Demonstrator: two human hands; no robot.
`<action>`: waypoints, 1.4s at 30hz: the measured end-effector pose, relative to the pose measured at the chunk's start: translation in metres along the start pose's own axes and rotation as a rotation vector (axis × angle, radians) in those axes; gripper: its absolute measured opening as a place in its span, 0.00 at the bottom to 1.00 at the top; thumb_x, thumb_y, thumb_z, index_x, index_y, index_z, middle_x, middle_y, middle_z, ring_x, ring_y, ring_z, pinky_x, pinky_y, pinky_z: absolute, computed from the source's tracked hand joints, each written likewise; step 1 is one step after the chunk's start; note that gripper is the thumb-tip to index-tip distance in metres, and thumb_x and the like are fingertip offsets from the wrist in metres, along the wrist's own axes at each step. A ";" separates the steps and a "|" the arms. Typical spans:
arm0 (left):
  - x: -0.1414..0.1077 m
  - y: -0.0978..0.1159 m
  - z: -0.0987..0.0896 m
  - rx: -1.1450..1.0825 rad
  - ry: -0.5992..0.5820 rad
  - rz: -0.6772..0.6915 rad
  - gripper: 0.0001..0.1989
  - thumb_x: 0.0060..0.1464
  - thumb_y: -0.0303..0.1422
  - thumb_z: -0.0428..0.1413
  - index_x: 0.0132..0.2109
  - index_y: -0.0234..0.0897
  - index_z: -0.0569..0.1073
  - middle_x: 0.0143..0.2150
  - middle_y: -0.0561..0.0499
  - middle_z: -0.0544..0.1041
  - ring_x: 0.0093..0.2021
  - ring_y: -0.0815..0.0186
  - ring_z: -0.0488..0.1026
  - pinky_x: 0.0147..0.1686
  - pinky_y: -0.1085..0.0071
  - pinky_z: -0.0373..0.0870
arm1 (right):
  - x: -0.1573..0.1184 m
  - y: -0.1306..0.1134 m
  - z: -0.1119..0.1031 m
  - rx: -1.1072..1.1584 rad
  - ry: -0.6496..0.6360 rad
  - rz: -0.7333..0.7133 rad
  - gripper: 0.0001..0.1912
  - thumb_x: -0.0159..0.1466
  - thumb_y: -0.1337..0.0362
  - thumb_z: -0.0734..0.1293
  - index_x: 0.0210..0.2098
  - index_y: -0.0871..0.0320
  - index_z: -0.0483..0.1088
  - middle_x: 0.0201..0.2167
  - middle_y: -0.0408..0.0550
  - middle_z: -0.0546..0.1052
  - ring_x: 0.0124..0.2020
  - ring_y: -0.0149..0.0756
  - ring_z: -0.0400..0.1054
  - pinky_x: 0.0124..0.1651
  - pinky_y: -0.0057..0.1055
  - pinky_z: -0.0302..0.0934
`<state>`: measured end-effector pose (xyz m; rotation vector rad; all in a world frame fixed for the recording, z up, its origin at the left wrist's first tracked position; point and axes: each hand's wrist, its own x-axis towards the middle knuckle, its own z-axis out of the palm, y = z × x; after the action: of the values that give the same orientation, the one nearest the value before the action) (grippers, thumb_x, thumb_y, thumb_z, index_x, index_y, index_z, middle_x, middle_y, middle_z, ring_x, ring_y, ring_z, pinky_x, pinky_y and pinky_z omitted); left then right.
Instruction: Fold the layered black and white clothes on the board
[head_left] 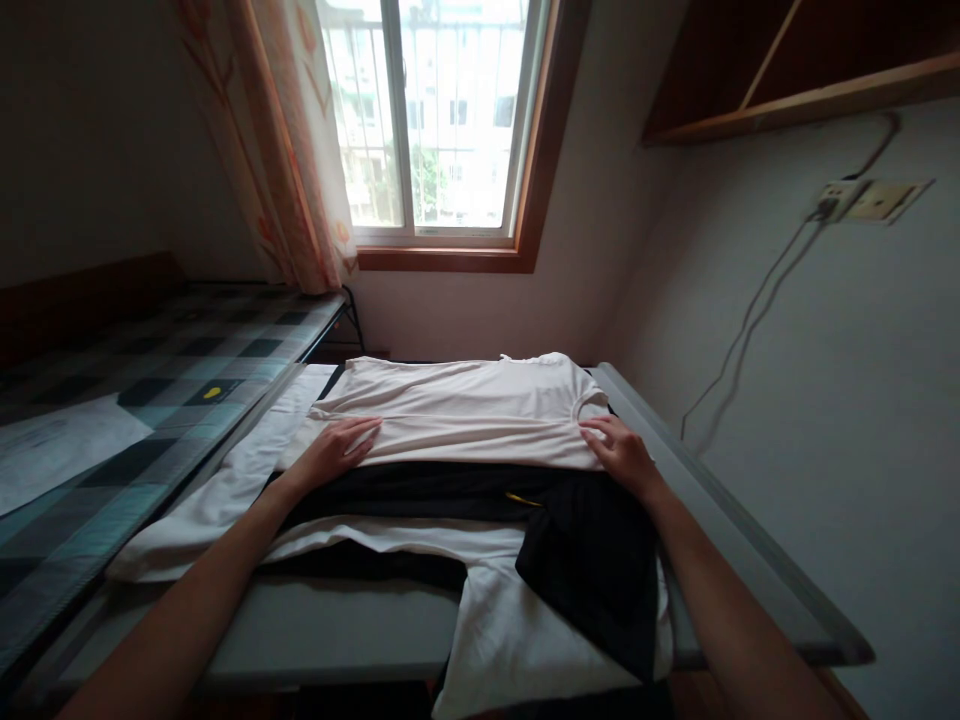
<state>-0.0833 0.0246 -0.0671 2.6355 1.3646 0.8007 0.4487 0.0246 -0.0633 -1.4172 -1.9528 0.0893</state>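
A white T-shirt lies folded in a long flat shape on top of other clothes. My left hand rests on its left end, fingers stretched out over the cloth. At the other end, by the curved neckline, my right hand lies on the fabric with its fingers apart. Under the T-shirt is a black garment whose sleeve points toward me, with a small yellow strip on it. Beneath that, another white garment spreads out, one sleeve hanging over the front edge.
The clothes lie on a grey padded board. To the left is a checked mattress with a paper sheet on it. A wall on the right carries a socket and a hanging cable. Ahead are a window and a curtain.
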 end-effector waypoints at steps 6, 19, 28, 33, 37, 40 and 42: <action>-0.001 -0.001 0.000 0.011 -0.052 -0.038 0.24 0.63 0.45 0.50 0.60 0.38 0.74 0.61 0.43 0.73 0.62 0.54 0.69 0.63 0.55 0.65 | -0.003 0.005 0.001 0.001 -0.103 0.066 0.16 0.63 0.55 0.63 0.41 0.57 0.79 0.43 0.55 0.79 0.46 0.44 0.73 0.53 0.39 0.65; -0.001 0.000 0.001 0.013 -0.054 -0.056 0.25 0.63 0.47 0.49 0.59 0.39 0.74 0.61 0.44 0.74 0.62 0.56 0.69 0.62 0.58 0.65 | -0.003 0.004 0.001 0.012 -0.120 0.088 0.17 0.63 0.54 0.64 0.42 0.56 0.80 0.43 0.54 0.78 0.46 0.44 0.73 0.53 0.38 0.65; -0.008 -0.011 -0.017 0.356 -0.001 -0.544 0.21 0.63 0.41 0.47 0.56 0.43 0.76 0.60 0.46 0.75 0.62 0.54 0.69 0.61 0.55 0.64 | -0.002 0.000 -0.002 0.069 -0.116 0.100 0.16 0.62 0.55 0.64 0.40 0.55 0.79 0.42 0.54 0.78 0.44 0.43 0.74 0.50 0.37 0.67; -0.021 -0.041 -0.023 0.394 0.105 -0.665 0.21 0.60 0.38 0.48 0.54 0.39 0.77 0.59 0.41 0.76 0.58 0.49 0.71 0.56 0.52 0.67 | -0.001 -0.002 -0.006 0.078 -0.005 0.099 0.16 0.63 0.54 0.62 0.38 0.56 0.78 0.40 0.54 0.79 0.42 0.44 0.74 0.44 0.37 0.68; -0.022 -0.049 -0.016 0.359 0.153 -0.681 0.20 0.57 0.40 0.50 0.52 0.42 0.78 0.54 0.43 0.79 0.52 0.49 0.74 0.52 0.52 0.70 | -0.001 0.000 -0.007 0.013 -0.018 0.138 0.15 0.62 0.55 0.62 0.36 0.56 0.78 0.35 0.52 0.80 0.34 0.41 0.73 0.40 0.36 0.67; -0.020 -0.045 -0.013 0.359 0.120 -0.685 0.20 0.58 0.41 0.49 0.52 0.43 0.77 0.54 0.43 0.78 0.52 0.49 0.74 0.53 0.53 0.69 | -0.002 -0.002 -0.006 -0.051 -0.121 0.165 0.15 0.61 0.55 0.64 0.38 0.55 0.79 0.34 0.51 0.79 0.33 0.39 0.73 0.38 0.34 0.66; -0.019 -0.040 -0.014 0.361 0.086 -0.702 0.20 0.59 0.41 0.48 0.53 0.42 0.76 0.55 0.42 0.77 0.54 0.48 0.73 0.54 0.51 0.68 | -0.003 -0.004 -0.006 -0.075 -0.143 0.172 0.16 0.61 0.55 0.64 0.39 0.55 0.79 0.34 0.51 0.79 0.33 0.39 0.73 0.39 0.33 0.66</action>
<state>-0.1287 0.0322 -0.0747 2.0551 2.4306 0.6040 0.4497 0.0187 -0.0588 -1.6678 -1.9617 0.2029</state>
